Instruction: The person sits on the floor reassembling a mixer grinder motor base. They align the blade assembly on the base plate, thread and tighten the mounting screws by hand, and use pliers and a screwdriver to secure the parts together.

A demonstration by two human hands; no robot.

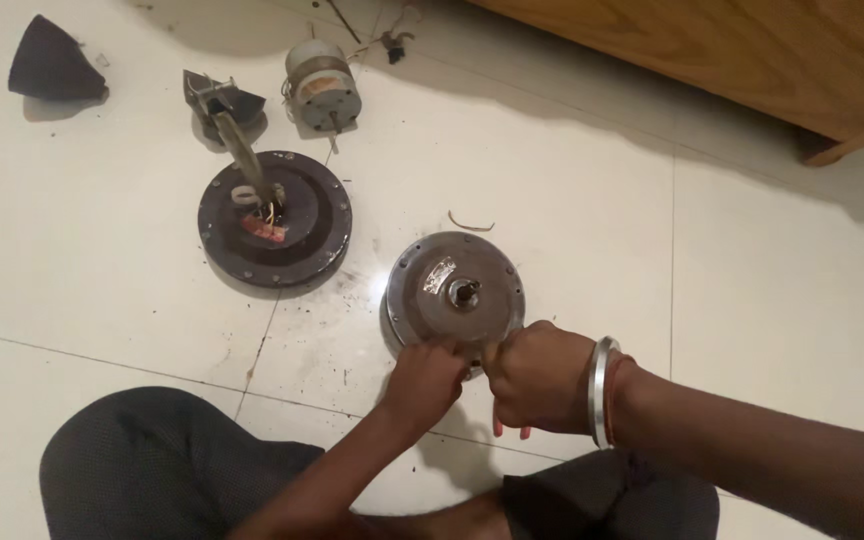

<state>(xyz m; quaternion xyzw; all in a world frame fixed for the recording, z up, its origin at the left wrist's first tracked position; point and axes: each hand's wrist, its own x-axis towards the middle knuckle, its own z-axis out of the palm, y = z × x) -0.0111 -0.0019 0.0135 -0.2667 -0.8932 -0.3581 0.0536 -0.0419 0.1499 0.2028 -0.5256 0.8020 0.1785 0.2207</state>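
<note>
Round metal housing (455, 290), flat on the tiled floor (102, 250) just ahead of the knees, stub of shaft (466, 292) upright at its centre.

And the hands?

Both pressed to its near rim. Left hand (430, 378) curled tight, knuckles up, touching the edge. Right hand (540, 378) balled into a fist just beside it, silver bangle (602, 390) on the wrist. Whatever sits inside either fist, hidden; impossible to tell.

Step in hand, then?

By the look of it, working at the near edge of the housing, perhaps a fastener or the seam. For any next move: a firm hold on the rim and the housing kept from sliding on the smooth tile.

Around it?

Far left, a dark disc (274, 225) with a tilted rod and some wires. Beyond that, a small cylindrical motor (322, 88). Dark cone-shaped cover (52, 62) at the far left corner. Bent scrap of wire (470, 224) just past the housing. Wooden furniture (732, 50) at far right.
</note>
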